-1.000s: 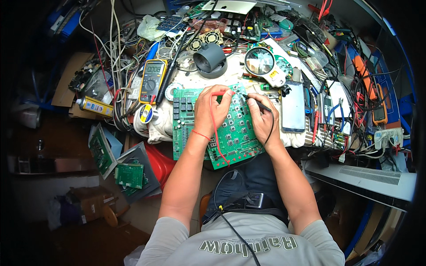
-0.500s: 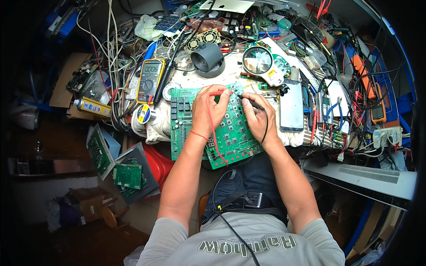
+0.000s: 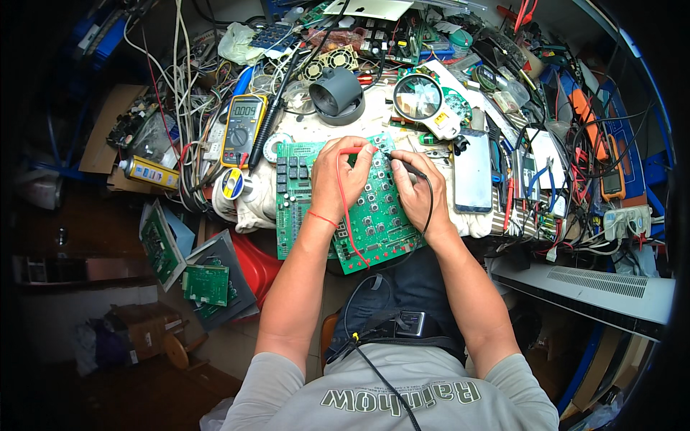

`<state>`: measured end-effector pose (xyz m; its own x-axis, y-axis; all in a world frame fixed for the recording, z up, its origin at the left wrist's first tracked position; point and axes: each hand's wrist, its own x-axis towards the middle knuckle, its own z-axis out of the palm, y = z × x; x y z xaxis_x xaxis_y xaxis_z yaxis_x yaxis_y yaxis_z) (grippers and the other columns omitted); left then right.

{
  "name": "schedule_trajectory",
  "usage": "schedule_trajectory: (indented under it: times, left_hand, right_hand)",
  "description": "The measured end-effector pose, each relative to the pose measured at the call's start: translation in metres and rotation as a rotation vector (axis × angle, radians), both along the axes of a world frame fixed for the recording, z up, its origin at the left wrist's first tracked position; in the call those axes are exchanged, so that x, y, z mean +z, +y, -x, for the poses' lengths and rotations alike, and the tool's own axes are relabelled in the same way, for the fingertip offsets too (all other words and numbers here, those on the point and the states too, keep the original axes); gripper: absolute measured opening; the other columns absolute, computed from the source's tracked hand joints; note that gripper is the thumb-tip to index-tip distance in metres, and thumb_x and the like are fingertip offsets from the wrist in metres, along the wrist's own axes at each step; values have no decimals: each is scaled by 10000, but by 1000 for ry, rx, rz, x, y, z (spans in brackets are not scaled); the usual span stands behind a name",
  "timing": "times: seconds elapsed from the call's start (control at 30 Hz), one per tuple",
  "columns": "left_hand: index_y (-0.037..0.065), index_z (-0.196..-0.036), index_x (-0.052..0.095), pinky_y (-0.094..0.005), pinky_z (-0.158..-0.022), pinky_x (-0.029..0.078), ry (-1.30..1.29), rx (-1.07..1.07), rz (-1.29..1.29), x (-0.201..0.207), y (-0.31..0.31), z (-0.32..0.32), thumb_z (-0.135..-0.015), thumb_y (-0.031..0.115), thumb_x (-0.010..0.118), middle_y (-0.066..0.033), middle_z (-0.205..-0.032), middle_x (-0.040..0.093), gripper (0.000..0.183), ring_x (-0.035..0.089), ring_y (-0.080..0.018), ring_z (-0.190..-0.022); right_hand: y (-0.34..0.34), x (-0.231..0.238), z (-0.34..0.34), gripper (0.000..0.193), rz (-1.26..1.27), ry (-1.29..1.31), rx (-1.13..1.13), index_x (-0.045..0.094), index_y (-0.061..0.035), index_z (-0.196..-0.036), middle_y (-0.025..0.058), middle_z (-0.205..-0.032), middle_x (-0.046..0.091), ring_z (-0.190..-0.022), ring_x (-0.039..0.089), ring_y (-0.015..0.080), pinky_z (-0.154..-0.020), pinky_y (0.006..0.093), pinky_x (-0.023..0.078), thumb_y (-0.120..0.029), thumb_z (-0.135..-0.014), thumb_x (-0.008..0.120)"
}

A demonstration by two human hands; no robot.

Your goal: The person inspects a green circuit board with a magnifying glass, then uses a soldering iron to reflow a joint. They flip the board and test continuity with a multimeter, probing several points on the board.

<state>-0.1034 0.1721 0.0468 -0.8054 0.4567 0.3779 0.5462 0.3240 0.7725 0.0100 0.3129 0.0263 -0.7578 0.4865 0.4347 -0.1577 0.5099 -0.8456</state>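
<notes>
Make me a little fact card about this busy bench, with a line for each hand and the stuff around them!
Left hand: holds a red probe
Right hand: holds a black probe
Probe tips: close together; touching the board or not, too small to tell
Under the hands: green button board
Left of that: green board with black blocks
Farther left: yellow-edged multimeter
Right: phone
Beyond: round magnifier
</notes>
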Motion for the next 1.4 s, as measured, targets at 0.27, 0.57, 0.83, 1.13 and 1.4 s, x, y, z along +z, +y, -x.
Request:
schedule_trajectory:
  times: [0.27, 0.57, 0.83, 1.13, 1.4]
  left_hand:
    - [73, -965, 766, -428, -834, 558, 5, -12, -10, -1, 0, 0, -987, 234, 745, -117, -949, 766, 164, 714, -331, -939]
    - [18, -1007, 772, -358, -870, 544, -12, -17, 26, 1, -1, -1, -1022, 183, 728, -131, -977, 747, 172, 712, -255, -929]
    - [50, -981, 769, -412, -849, 554, -20, -7, 6, 1, 1, -1, -994, 216, 747, -131, -952, 758, 168, 713, -315, -943]
    - [65, -974, 764, -438, -828, 559, -32, 3, 10, 2, 1, -1, -983, 233, 758, -131, -934, 760, 168, 711, -339, -936]
    - [43, -996, 768, -383, -840, 546, 10, -2, 29, 2, 0, -1, -1010, 211, 735, -125, -971, 754, 172, 713, -283, -930]
  right_hand:
    - [0, -2, 1, 181, 4, 9, 0, 759, -37, -1171, 166, -1072, 752, -967, 754, 353, -858, 398, 588, -78, -996, 738]
    - [0, -3, 1, 177, 3, 3, 4, 757, -40, -1172, 161, -1069, 750, -955, 753, 354, -846, 400, 585, -73, -1000, 731]
    - [0, -4, 1, 180, -17, 5, 0, 754, -43, -1178, 158, -1069, 750, -949, 754, 355, -839, 400, 587, -80, -1002, 736]
    - [1, -5, 1, 181, -15, 0, 2, 753, -43, -1180, 156, -1078, 751, -959, 757, 347, -845, 397, 588, -78, -1004, 735]
    - [1, -2, -1, 183, -10, -12, 5, 754, -45, -1184, 158, -1082, 752, -969, 757, 349, -856, 397, 587, -77, -1006, 730]
